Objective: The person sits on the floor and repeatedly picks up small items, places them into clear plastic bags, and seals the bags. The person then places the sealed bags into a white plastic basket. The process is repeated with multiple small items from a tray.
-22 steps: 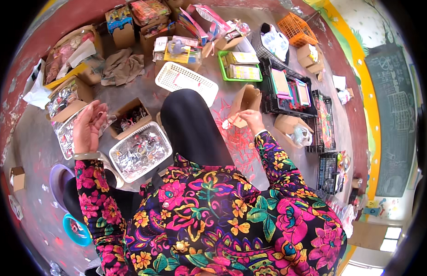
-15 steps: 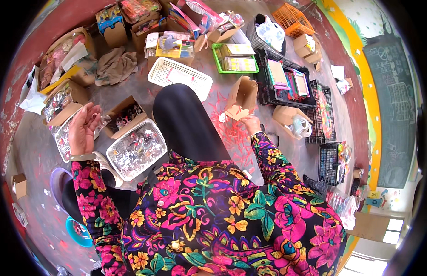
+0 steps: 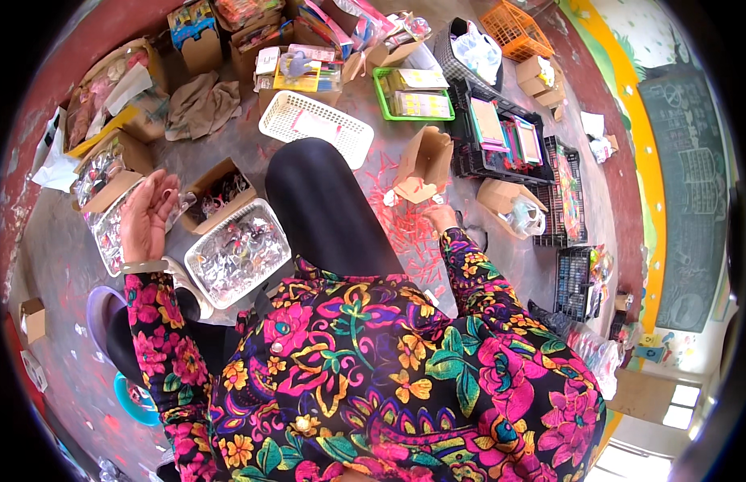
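Note:
My left hand (image 3: 148,217) is raised at the left with its palm up, fingers stretched out and slightly curved, and I see nothing in it. Next to it are a white basket (image 3: 110,245) of clear packets and a cardboard box (image 3: 217,201) with small dark items. Closer to my knee is a white basket (image 3: 238,255) full of small clear-wrapped pieces. On the right, my right hand (image 3: 440,218) is closed just below an open brown cardboard box (image 3: 426,165). What its fingers pinch, if anything, is too small to make out. Red strips (image 3: 413,249) lie scattered on the floor there.
Ahead of my knee stands a white slotted basket (image 3: 353,145). Beyond are a green tray (image 3: 381,88) with packets and a black crate (image 3: 469,165) of books. A carton (image 3: 493,197) holding a plastic bag is at the right. A purple basin (image 3: 100,317) and blue basin (image 3: 124,399) sit lower left.
My right hand has drawn slightly back from the cardboard box, whose near edge now shows more fully. My left hand has shifted slightly, its fingers closer together.

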A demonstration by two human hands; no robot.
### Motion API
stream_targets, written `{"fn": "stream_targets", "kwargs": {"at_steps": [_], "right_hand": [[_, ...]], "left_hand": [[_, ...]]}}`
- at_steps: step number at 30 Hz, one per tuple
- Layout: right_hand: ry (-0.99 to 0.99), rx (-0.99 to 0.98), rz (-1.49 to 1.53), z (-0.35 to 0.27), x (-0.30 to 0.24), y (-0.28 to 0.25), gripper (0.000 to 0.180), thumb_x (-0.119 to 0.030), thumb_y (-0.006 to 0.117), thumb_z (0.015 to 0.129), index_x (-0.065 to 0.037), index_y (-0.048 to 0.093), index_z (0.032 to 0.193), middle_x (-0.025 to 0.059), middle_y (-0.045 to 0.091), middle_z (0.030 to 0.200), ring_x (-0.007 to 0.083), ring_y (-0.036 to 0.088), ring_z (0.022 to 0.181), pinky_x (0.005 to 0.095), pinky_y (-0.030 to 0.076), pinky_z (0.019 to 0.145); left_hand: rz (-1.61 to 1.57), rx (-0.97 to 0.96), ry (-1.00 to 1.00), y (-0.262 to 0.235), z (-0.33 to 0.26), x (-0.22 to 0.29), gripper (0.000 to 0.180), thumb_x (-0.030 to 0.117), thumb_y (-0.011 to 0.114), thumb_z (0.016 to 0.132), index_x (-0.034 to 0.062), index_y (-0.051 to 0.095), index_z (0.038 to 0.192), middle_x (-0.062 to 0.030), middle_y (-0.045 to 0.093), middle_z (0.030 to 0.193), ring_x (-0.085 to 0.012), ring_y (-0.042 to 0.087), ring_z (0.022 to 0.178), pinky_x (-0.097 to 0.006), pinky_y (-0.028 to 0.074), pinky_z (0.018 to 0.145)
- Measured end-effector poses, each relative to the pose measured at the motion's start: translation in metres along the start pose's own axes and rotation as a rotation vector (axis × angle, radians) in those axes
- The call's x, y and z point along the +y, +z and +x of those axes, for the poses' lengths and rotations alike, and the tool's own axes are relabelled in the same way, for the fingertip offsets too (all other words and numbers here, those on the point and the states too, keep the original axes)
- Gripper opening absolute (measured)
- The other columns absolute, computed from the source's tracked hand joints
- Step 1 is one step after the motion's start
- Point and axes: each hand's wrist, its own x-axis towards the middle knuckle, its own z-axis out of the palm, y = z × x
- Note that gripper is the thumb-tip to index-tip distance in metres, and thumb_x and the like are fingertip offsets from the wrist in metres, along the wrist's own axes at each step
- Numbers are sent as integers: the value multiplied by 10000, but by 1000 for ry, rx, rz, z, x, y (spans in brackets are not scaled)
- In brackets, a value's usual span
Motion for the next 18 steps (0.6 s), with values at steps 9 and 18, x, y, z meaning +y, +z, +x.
{"fn": "stream_targets", "kwargs": {"at_steps": [9, 18], "right_hand": [[379, 32, 250, 3, -33, -13, 212, -225, 708, 693, -81, 686, 846, 65, 655, 765, 170, 607, 686, 300, 478, 655], [508, -116, 508, 16, 0, 15, 273, -178, 543, 829, -83, 539, 1085, 129, 612, 1035, 232, 609, 897, 353, 496, 723]], "left_hand": [[-5, 17, -3, -1, -2, 3, 291, 134, 504, 896, -80, 519, 1092, -187, 593, 1042, -251, 590, 987, -291, 512, 823], [-7, 14, -3, 4, -5, 4, 288, 134, 503, 897, -82, 521, 1087, -186, 598, 1033, -234, 595, 975, -276, 517, 809]]}}
